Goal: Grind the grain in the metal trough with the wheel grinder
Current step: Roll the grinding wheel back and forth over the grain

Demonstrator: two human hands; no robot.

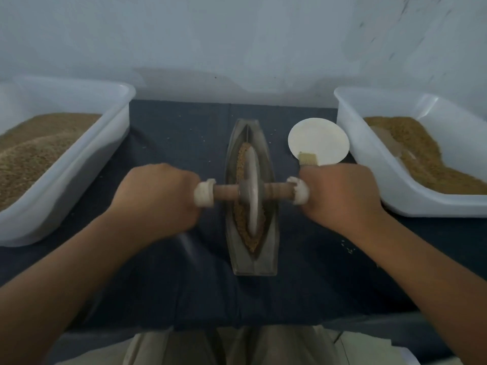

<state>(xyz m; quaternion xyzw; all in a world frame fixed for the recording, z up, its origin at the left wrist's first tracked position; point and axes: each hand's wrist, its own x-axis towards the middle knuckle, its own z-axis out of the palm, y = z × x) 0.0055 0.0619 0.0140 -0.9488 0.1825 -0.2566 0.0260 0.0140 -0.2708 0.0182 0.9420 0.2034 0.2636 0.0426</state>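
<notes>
**A:** What did the work sit on?

**B:** A dark cloth (171, 285) covered the table, with a pale wall (237, 35) along its far edge.

**A:** And the grinding gear?

**B:** One metal trough (266, 264) lay mid-cloth, running near to far, with grain (241, 167) in its groove. One wheel grinder (252, 191) stood upright in the groove about midway, its axle crossing left to right.

**A:** The hands?

**B:** The left hand (155, 198) gripped the axle's left end and the right hand (340, 196) its right end. Both had their fingers curled tight round it, knuckles up. A white wrapped collar showed beside each fist.

**A:** Any room to move?

**B:** The groove lay open beyond and before the wheel. There were two white tubs of brown grain. The left tub (110, 143) stood well apart from the trough, with bare cloth between. The right tub (347, 119) side was tighter. One white dish (316, 138) sat between it and the trough, and one small brush (308, 158) lay on the dish's near rim, just beyond the right hand. A few stray grains (349, 250) lay by the right forearm.
</notes>
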